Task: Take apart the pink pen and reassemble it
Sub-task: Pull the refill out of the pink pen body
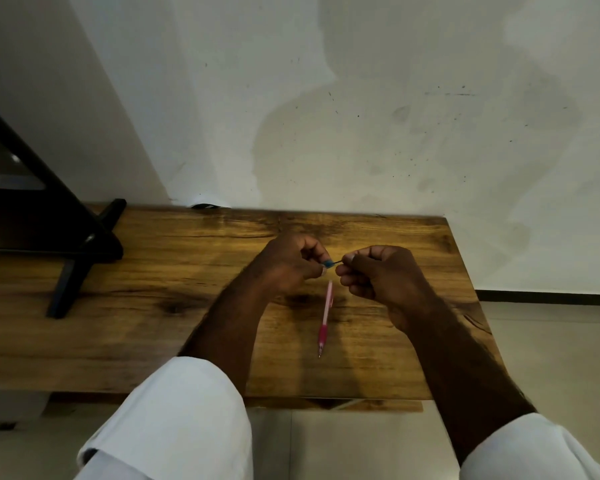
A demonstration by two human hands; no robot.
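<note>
The pink pen lies on the wooden table, its tip pointing toward me and its darker pink grip near that tip. Just above its far end, both my hands are raised close together. My left hand pinches a small blue piece between thumb and fingers. My right hand pinches the other end of a thin dark part that sticks out of the blue piece. The rest of both small parts is hidden inside my fingers.
A black angled stand sits on the left part of the table. A white wall rises right behind the table's far edge. The table's right edge drops to a tiled floor, and its near edge is below my forearms.
</note>
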